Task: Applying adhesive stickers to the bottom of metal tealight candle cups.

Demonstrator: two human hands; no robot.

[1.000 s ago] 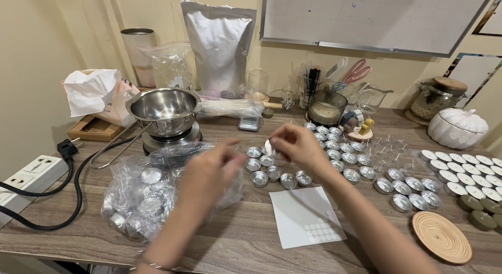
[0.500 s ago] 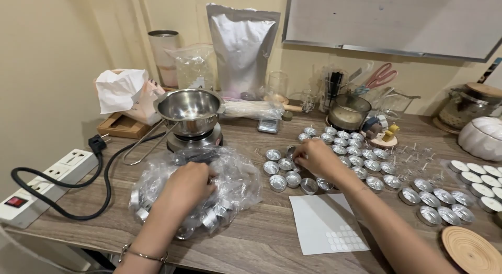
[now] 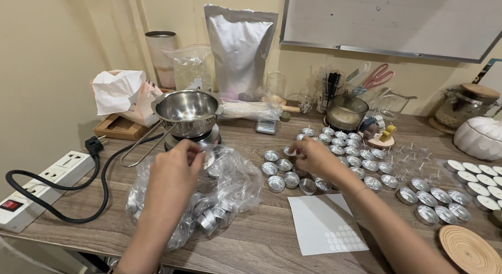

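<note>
Reaching into the crinkly clear plastic bag (image 3: 230,185) of small round silver metal cups near the worktop's front edge, the left hand (image 3: 175,174) pinches one cup. The right hand (image 3: 312,154) sets another among the rows mid-worktop, fingers pinched.

The light is warm, soft and quite even, coming from above. The steel pot (image 3: 188,113) and the silver bag (image 3: 239,49) show glare. Both hands (image 3: 175,172) are slightly blurred. Shadows on the surface (image 3: 261,242) are weak. Straight lines bend near the edges.
</note>
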